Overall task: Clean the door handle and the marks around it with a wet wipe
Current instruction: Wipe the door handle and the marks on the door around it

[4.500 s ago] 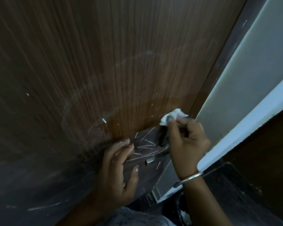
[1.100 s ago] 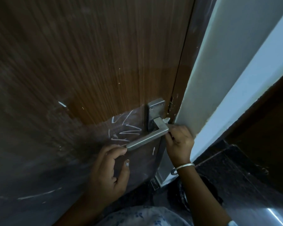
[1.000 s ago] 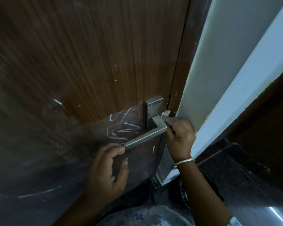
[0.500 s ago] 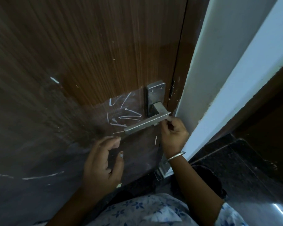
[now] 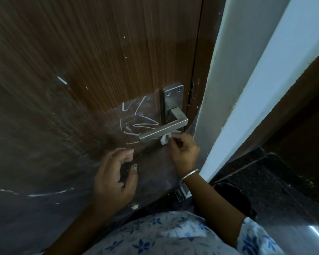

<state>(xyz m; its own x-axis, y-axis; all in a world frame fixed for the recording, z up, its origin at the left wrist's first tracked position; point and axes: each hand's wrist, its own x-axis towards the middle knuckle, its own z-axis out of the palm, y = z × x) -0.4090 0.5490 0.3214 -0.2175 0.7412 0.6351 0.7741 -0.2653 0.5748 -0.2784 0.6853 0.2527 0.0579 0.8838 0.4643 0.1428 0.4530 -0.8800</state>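
The door handle [image 5: 163,130] ran slantwise, down-left from its plate [image 5: 170,100], and the right hand [image 5: 184,150] sat just under its bend — fingers pinching the wet wipe [image 5: 165,140] at the underside. The white marks [image 5: 139,119] lay up-left of that hand, behind the handle; the left hand [image 5: 114,176] hovered below the free tip, loosely curled, holding nothing.

Person wears a light garment [image 5: 164,234] with a blue flower print, filling the frame bottom at 6 o'clock. Short sleeve [image 5: 254,238] in the same print at 5 o'clock, right forearm bare below it. Thin plain silver-coloured bangle [image 5: 189,174] on the wrist of the right hand [image 5: 184,153], just right of centre. Left hand [image 5: 114,179], just below centre: thumbnail [image 5: 135,168] has pale polish, looks patchy. Left forearm bare down to the 7 o'clock edge.
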